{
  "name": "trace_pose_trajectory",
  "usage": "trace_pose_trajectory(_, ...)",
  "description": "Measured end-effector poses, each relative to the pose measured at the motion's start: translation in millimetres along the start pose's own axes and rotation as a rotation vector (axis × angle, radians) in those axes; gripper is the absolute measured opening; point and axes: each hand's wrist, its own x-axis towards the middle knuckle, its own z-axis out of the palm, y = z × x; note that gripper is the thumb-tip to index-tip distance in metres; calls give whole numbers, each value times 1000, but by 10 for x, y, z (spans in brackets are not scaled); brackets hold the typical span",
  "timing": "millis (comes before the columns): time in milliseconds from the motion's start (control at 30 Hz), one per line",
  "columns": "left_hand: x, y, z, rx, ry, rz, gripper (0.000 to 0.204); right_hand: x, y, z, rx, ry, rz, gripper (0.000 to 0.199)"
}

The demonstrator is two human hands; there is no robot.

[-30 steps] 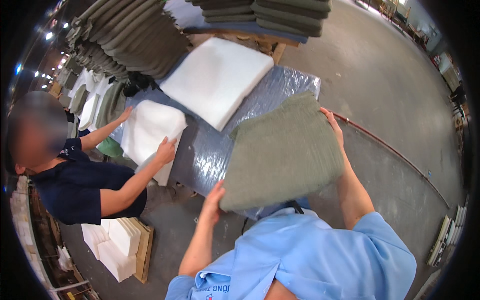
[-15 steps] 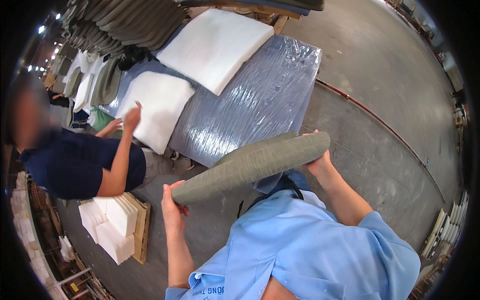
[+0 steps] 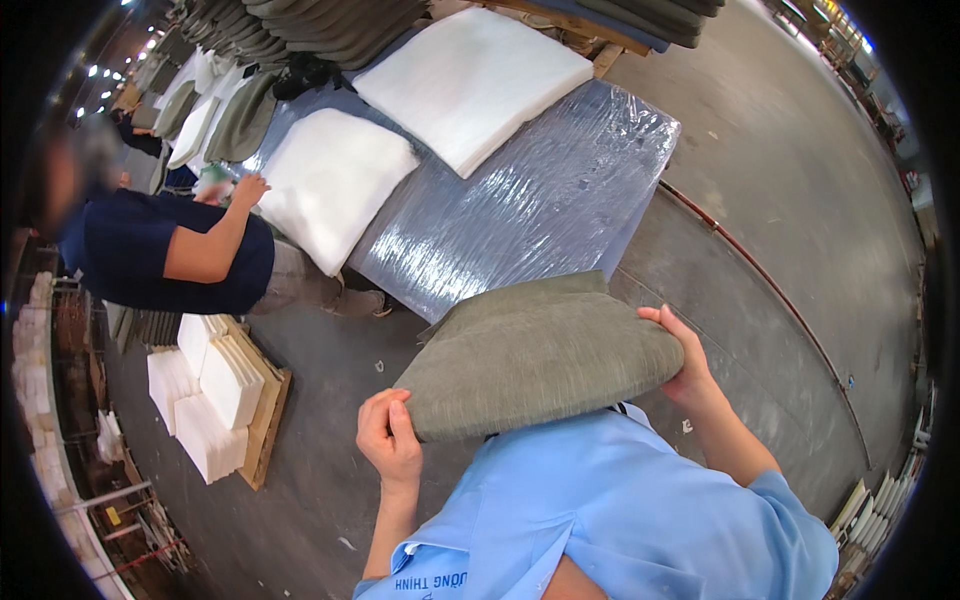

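Blue shirt point(image 3: 640, 500): dark lettering point(image 3: 430, 582), below left hand point(image 3: 390, 432)
Grip: left hand and right hand point(image 3: 685, 362) curled snug round green cushion point(image 3: 540, 360) ends
Change: edge-on earlier, now showing more face

The cushion point(image 3: 540, 370) is grey-green, covered in finely woven cloth with faint paler streaks. It looks plump, its smooth, rounded long edge bulging toward 6 o'clock, while a thinner flap of cloth point(image 3: 520, 297) stands out along its far side, from 10 to 1 o'clock. It is held up toward 5 o'clock from the view's middle, slanting from 8 to 2 o'clock, with the left fingers point(image 3: 378, 412) at its 8 o'clock corner and the right fingers point(image 3: 672, 322) at its 3 o'clock end.
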Motion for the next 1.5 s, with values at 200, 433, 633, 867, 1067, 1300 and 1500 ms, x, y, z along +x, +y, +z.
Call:
trace_pose_trajectory(200,-402,85,92,91,76,73,21,410,-448,-98,-1082,-133,-33,41)
trace_pose_trajectory(433,-603,39,163,99,112,112,25,2050,200,946,-1813,-382,-252,60)
trace_pose_trajectory(633,-512,-127,117,36,164,60,23,2517,928,1132,-2237,-168,-281,54)
trace_pose_trajectory(867,551,39,-256,200,-785,-304,27,2641,884,938,-1789,-273,-318,27)
trace_pose_trajectory(1067,1384,-862,1644,305,-990,-147,75,2711,1046,921,-1534,-251,-298,25)
trace_pose_trajectory(1300,1299,-1082,2714,486,-1077,-88,33,2595,870,901,-1516,-373,-232,35)
trace_pose_trajectory(1500,1101,-1282,2796,377,-843,8,16,2548,921,967,-1857,-366,-264,40)
